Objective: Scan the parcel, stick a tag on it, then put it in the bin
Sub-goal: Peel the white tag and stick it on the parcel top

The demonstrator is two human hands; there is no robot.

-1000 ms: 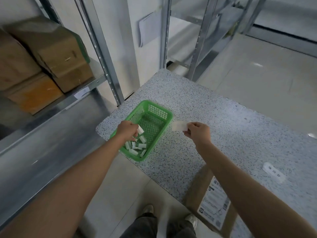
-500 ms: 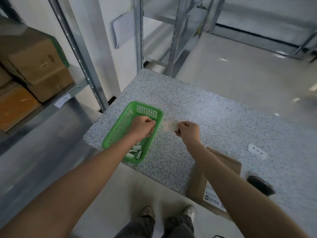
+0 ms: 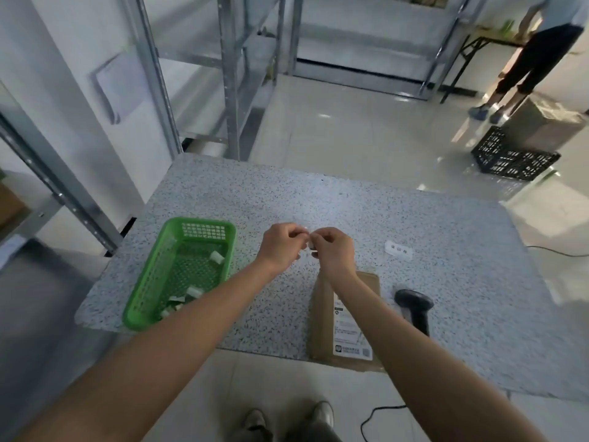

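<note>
Both hands meet above the middle of the speckled table (image 3: 350, 205). My left hand (image 3: 280, 247) and my right hand (image 3: 333, 252) pinch a small white tag (image 3: 308, 242) between their fingertips; most of it is hidden by the fingers. A brown cardboard parcel (image 3: 322, 317) with a white shipping label lies flat at the table's near edge, under my right forearm. A black handheld scanner (image 3: 414, 306) lies just right of the parcel. A green plastic basket (image 3: 178, 272) holding several white tags sits at the left.
Another white tag (image 3: 398, 249) lies on the table right of my hands. Metal shelving (image 3: 236, 74) stands behind and left of the table. A black crate (image 3: 513, 157) holding a box sits on the floor at the far right, by a standing person (image 3: 538, 55). A scanner cable (image 3: 376, 419) trails on the floor.
My left hand has left the green basket and moved right to join my right hand on the tag. The camera view has swung right, bringing the scanner and parcel fully into sight.
</note>
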